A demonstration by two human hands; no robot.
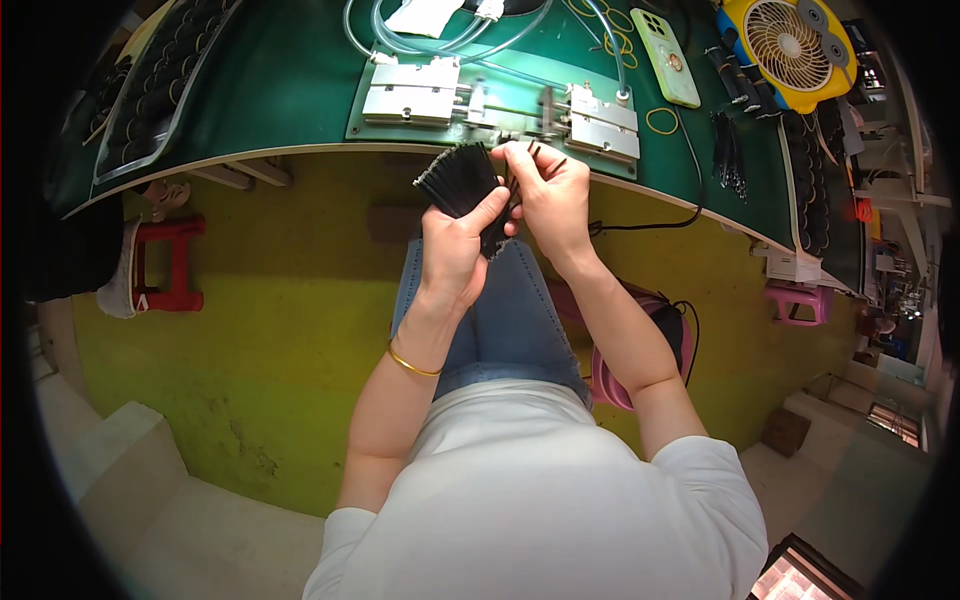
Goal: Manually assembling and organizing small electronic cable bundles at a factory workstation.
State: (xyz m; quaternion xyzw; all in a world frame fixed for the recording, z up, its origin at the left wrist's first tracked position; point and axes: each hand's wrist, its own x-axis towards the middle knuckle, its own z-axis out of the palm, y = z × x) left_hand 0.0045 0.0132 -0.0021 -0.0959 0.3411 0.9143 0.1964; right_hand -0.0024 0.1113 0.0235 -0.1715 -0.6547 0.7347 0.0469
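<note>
My left hand [456, 245] is closed round a thick bundle of thin black wires [452, 178], spread like a fan, with pale tips at the upper end. Right beside it, my right hand [550, 200] pinches a few loose black wires [535, 156] between thumb and fingers; their lower ends are hidden behind the hands. Both hands are just in front of the table edge. Beyond them on the table sits a metal fixture with a left silver block [410, 95] and a right silver block [602, 122]. Its middle parts look blurred.
Clear tubes [470, 42] loop above the fixture on the green table [280, 80]. To the right lie a pale green phone [664, 58], a rubber band [661, 122], a yellow fan [790, 50] and another black wire bundle [729, 158]. A tray of black coils [160, 100] stands left.
</note>
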